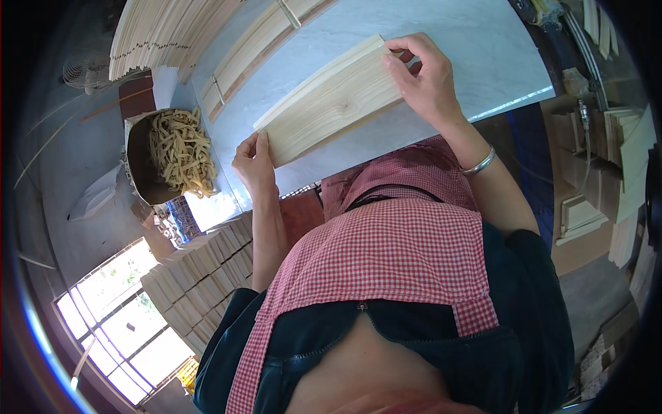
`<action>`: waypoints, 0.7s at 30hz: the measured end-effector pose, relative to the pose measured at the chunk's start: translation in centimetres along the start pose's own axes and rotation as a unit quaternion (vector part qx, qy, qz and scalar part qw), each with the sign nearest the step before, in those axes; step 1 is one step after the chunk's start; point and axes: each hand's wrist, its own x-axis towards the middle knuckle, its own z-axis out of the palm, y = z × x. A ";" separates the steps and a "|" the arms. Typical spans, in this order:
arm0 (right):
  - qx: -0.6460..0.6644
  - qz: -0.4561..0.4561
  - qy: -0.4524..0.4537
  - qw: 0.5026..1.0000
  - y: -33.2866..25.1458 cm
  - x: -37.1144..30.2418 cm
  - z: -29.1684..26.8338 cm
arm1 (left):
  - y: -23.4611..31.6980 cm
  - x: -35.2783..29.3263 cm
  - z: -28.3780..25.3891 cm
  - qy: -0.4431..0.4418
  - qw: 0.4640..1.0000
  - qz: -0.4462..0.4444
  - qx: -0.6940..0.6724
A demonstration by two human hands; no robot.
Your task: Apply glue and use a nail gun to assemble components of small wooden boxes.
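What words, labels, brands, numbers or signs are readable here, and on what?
None readable.
Wood between left hand and right hand: only grain and a knot visible.
Table: veined pattern, no lettering seen.
Apron: red-and-white checks, no lettering seen.
Blue item near the box of bands: possible print, too small and blurred to read.

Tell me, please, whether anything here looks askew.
Slightly: beyond the far edge of the wooden board between the left hand and right hand, a paler strip shows, seemingly another board not lined up with it.
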 end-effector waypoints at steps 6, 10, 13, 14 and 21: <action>0.008 0.003 -0.004 1.000 0.0 0.0 -0.1 | -0.3 0.2 -0.4 -0.014 1.000 0.000 0.028; 0.018 0.019 -0.004 1.000 0.0 -0.2 0.1 | 0.2 0.8 -1.0 -0.009 0.984 0.065 0.165; 0.023 0.035 0.000 0.999 0.1 -0.3 0.0 | 2.0 0.7 -0.8 0.013 0.928 0.160 0.337; 0.022 0.038 0.004 0.999 0.1 -0.2 0.0 | 3.3 0.2 -0.3 0.026 0.904 0.188 0.383; 0.007 0.021 0.000 1.000 0.2 -0.3 0.2 | 9.8 -2.5 7.9 -0.230 0.824 0.498 0.144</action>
